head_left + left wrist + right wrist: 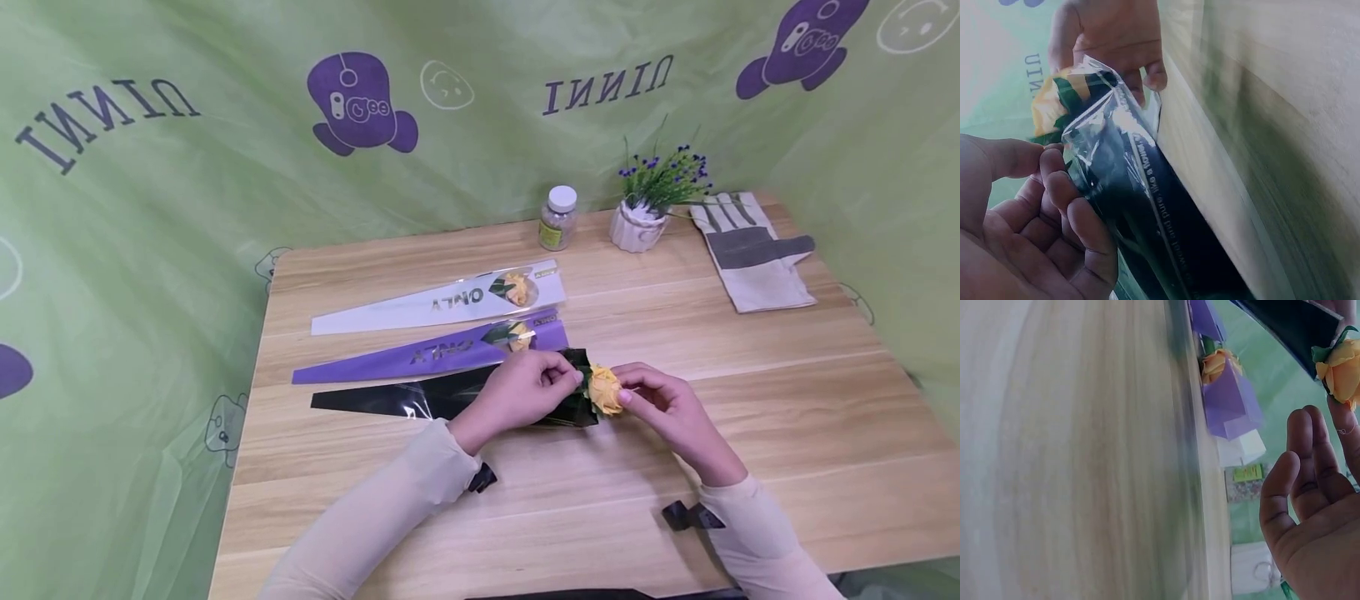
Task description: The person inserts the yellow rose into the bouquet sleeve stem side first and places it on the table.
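Note:
A yellow artificial rose (pixel 604 390) pokes out of the wide end of a black flower sleeve (pixel 420 399), with green leaves at its base. The left hand (pixel 528 385) pinches the sleeve's open edge beside the leaves, thumb and index fingertips together. At the bloom, the right hand (pixel 671 408) holds the rose lightly between thumb and index finger; its other fingers (pixel 1300 444) stand apart from it. The left wrist view shows silvery lettering along the black sleeve (pixel 1166 212). Beyond it lie a purple sleeve (pixel 367 364) and a white sleeve (pixel 382 314), each with a yellow rose inside.
At the back of the wooden table (pixel 750 367) stand a white-capped bottle (pixel 557 221) and a white pot (pixel 636 229) of purple-flowered greenery. A grey and white glove (pixel 753 254) lies at the back right. Green printed cloth (pixel 480 150) hangs behind.

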Available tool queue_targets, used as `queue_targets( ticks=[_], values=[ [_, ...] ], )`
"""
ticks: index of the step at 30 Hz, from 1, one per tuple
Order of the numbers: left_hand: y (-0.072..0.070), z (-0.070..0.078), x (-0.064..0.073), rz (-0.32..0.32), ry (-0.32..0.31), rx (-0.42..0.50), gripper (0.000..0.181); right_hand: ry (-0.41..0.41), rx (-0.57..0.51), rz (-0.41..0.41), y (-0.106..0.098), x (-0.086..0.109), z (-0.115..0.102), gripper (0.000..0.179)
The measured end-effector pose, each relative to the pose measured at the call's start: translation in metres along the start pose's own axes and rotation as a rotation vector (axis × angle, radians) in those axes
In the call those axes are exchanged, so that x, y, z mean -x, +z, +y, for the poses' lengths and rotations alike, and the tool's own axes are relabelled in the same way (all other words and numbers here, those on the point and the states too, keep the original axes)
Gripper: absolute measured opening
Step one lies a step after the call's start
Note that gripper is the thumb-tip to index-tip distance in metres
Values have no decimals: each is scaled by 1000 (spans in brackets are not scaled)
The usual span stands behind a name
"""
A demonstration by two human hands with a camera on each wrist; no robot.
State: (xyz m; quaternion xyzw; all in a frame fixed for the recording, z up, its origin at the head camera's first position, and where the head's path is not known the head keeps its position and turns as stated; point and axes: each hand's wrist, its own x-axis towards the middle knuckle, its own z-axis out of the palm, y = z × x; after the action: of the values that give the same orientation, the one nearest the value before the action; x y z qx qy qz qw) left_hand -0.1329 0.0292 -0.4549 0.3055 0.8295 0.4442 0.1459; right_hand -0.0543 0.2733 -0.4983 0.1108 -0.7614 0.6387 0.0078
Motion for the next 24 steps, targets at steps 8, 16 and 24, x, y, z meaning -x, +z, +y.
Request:
queue_targets(
  ticks=[8,16,24],
  values=[
    [-1,7,2,-9,-1,-19,17,7,49,41,6,-4,1,11],
    [-2,7,3,-32,0,-36,19,44,36,147,16,-8,-2,9],
    [-3,8,5,-34,8,-92,19,-17,42,145,26,-12,-2,11]
  ],
)
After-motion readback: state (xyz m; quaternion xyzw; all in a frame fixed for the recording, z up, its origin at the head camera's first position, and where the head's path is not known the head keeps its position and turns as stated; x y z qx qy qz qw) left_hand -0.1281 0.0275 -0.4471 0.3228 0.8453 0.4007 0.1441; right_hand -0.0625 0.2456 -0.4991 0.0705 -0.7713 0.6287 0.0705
